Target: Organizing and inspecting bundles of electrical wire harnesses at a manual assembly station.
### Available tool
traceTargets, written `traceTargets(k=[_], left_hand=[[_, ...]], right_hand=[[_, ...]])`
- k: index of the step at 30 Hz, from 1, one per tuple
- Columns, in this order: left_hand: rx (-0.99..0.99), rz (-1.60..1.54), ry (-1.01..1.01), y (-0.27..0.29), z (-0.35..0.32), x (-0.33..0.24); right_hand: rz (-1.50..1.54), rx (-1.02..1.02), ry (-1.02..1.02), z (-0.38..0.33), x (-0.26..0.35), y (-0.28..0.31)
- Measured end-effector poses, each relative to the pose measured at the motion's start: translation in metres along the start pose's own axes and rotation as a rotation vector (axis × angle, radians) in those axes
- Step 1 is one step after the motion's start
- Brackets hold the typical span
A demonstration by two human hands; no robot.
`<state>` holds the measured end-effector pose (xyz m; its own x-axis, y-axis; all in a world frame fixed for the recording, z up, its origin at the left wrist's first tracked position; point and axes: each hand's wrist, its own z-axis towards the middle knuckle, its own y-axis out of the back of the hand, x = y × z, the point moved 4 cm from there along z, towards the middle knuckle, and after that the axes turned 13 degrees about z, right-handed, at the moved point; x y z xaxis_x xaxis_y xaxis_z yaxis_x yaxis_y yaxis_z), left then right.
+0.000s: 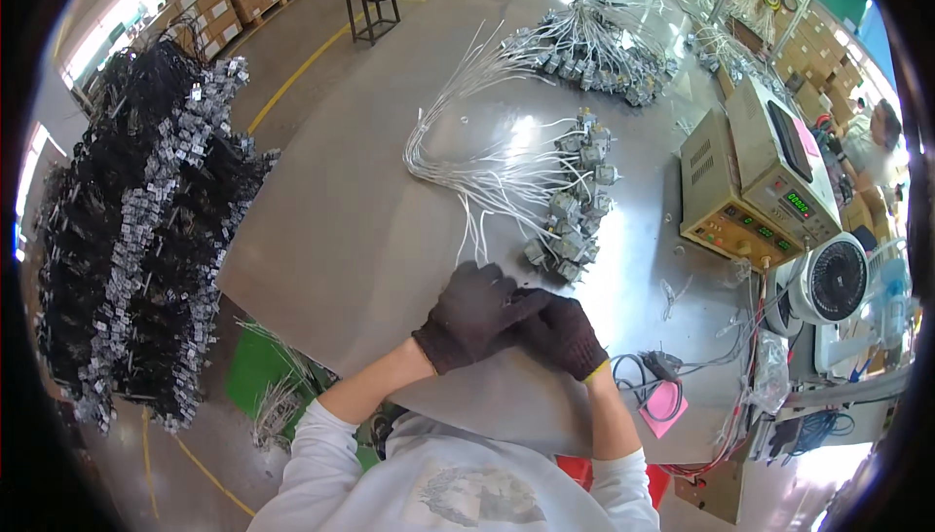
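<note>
Both my hands wear dark knit gloves and meet over the near part of the metal table [331,240]. My left hand [469,316] has its fingers bent, with some reaching across to the other hand. Against it, my right hand [565,330] is curled, its fingertips mostly hidden. What lies between them, if anything, does not show. Just beyond, a bundle of white cables [458,171] bends in a loop, and a few loose ends come down near my left fingers. Grey box-shaped connectors [575,206] on those cables lie in a heap ahead of my right hand.
Another heap of cabled connectors [604,55] lies farther back. At right stand stacked test instruments [760,181], a small fan [836,277], grey leads [672,364] and a pink paper [664,405]. Black cable bundles [146,220] hang left of the table. A person [870,147] is at far right.
</note>
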<state>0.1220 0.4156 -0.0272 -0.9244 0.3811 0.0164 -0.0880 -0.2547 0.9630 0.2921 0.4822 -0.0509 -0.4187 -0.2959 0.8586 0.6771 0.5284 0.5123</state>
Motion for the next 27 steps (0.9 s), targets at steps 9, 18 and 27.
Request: traceTargets(k=[9, 18, 27], left_hand=[[-0.106, -0.033, 0.048, -0.009, 0.014, 0.005], [-0.007, -0.081, 0.153, -0.01, 0.008, 0.023], [-0.009, -0.046, 0.108, 0.003, -0.007, 0.035]], right_hand=[[-0.341, -0.328, -0.034, 0.03, 0.017, -0.006], [-0.394, -0.316, 0.198, 0.076, 0.002, -0.021], [-0.188, -0.124, 0.09, 0.032, 0.031, -0.023]])
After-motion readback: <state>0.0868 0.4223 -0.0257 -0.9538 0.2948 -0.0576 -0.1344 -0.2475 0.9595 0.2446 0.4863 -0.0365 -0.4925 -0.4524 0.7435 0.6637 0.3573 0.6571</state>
